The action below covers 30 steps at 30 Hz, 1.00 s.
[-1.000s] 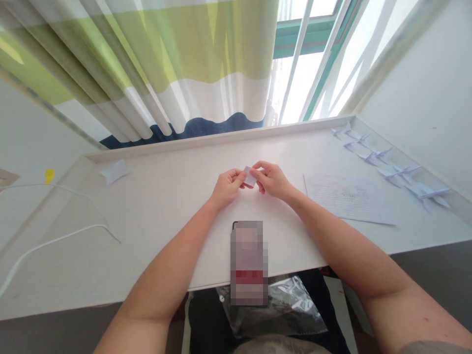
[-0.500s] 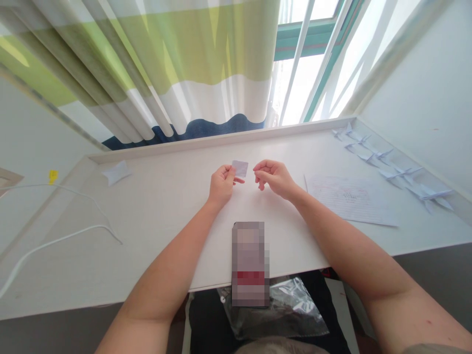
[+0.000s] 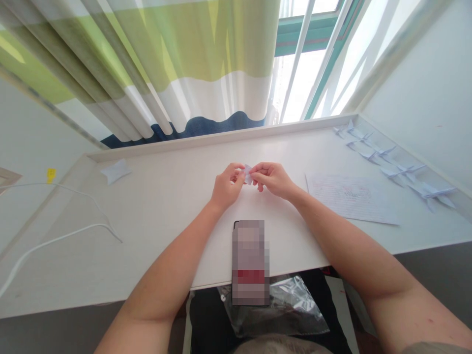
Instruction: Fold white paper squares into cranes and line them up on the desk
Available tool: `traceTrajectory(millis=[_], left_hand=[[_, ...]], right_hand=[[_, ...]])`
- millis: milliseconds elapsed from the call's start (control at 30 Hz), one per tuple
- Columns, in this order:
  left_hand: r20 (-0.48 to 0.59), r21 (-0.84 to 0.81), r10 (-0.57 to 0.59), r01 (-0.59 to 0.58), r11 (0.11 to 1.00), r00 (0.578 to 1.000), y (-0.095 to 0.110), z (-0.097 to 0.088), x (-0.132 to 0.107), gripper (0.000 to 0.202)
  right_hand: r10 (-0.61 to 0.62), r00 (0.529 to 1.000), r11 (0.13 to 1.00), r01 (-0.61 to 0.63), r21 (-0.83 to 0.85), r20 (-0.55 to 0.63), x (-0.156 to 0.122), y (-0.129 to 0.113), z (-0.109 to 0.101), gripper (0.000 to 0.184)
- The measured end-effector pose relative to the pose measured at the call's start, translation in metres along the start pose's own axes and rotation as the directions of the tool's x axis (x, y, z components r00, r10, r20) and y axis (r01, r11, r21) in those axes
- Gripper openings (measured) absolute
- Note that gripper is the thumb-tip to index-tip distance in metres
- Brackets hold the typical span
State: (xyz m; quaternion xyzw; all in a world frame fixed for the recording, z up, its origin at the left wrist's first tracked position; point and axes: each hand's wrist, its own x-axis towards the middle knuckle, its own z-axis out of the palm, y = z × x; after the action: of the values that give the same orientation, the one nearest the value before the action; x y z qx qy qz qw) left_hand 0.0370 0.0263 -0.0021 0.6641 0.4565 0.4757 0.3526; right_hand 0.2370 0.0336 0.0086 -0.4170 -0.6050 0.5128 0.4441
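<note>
A small piece of folded white paper (image 3: 248,173) is held over the middle of the white desk, pinched from both sides. My left hand (image 3: 227,184) grips its left side between thumb and fingers. At the right edge, the thumb and forefinger of my right hand (image 3: 272,177) are closed on the same paper. The fingers cover much of it, so its exact fold is hard to make out. Nearer to me, below both hands, lies a phone-like object (image 3: 250,260) whose face is pixelated.
Several folded paper shapes (image 3: 403,172) line the desk's right side, beside lined sheets with writing (image 3: 350,199). Another folded paper (image 3: 116,171) lies at left, near a white cable (image 3: 62,233). A clear plastic bag (image 3: 295,309) rests on my lap. A curtain (image 3: 206,49) hangs behind the desk (image 3: 177,196).
My right hand, apart from the paper before, now pinches its right edge. My left hand has shifted slightly right, and the paper has turned from a flat square to a narrower, tilted shape.
</note>
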Motion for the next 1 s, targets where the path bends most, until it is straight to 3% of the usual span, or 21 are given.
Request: traceTrajectory(millis=[133,267,433,567,767,1000], left_hand=[[0.016,0.090,0.057,-0.059,0.994,0.998,0.001,-0.002,-0.002,0.013],[0.062,0.187,0.082,-0.092,0.978,0.995,0.002,-0.005,0.000,0.014],[0.074,0.475,0.115,-0.137,0.869,0.991,0.002,-0.005,0.002,0.011],[0.102,0.573,0.110,-0.148,0.806,0.989,0.002,-0.002,0.003,0.015],[0.094,0.535,0.060,-0.101,0.839,0.994,0.002,-0.002,0.004,0.015],[0.008,0.354,0.010,-0.012,0.935,1.000,0.000,-0.007,0.006,0.007]], right_hand=[[0.006,1.000,0.997,-0.005,-0.083,0.013,-0.001,0.001,0.001,0.027],[0.034,0.999,0.973,-0.032,-0.228,0.001,-0.004,-0.004,0.003,0.015],[0.020,1.000,0.847,-0.016,-0.532,0.001,-0.006,-0.011,0.009,0.013],[0.004,1.000,0.751,-0.001,-0.661,0.004,-0.006,-0.013,0.012,0.013],[-0.006,1.000,0.755,0.015,-0.656,0.016,-0.008,-0.014,0.013,0.016],[-0.029,0.998,0.891,0.001,-0.455,-0.055,-0.007,-0.008,0.012,0.010]])
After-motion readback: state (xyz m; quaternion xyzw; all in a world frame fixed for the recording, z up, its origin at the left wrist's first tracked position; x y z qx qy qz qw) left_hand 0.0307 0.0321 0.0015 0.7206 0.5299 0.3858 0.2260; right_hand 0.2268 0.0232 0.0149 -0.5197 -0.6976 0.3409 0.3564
